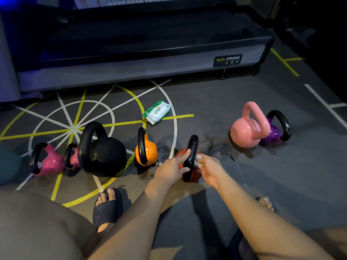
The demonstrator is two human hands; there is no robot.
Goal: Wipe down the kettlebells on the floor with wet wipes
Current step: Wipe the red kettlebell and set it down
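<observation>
A red kettlebell (pixel 195 175) with a black handle stands on the floor in front of me. My left hand (pixel 171 168) grips its handle from the left. My right hand (pixel 208 167) holds a crumpled white wet wipe (pixel 198 158) against the right side of the handle. To the left stand an orange kettlebell (pixel 149 152), a large black one (pixel 105 153) and two magenta ones (pixel 50 162). At the right, a pink kettlebell (pixel 246 132) leans against a purple one (pixel 275 133). The green and white wipes pack (pixel 156 112) lies behind.
A treadmill base (pixel 142 66) runs across the back. My sandalled feet (pixel 109 207) rest on the grey floor mat (pixel 244 94) with yellow and white lines. Damp smears mark the floor (pixel 219 147) between the red and pink kettlebells.
</observation>
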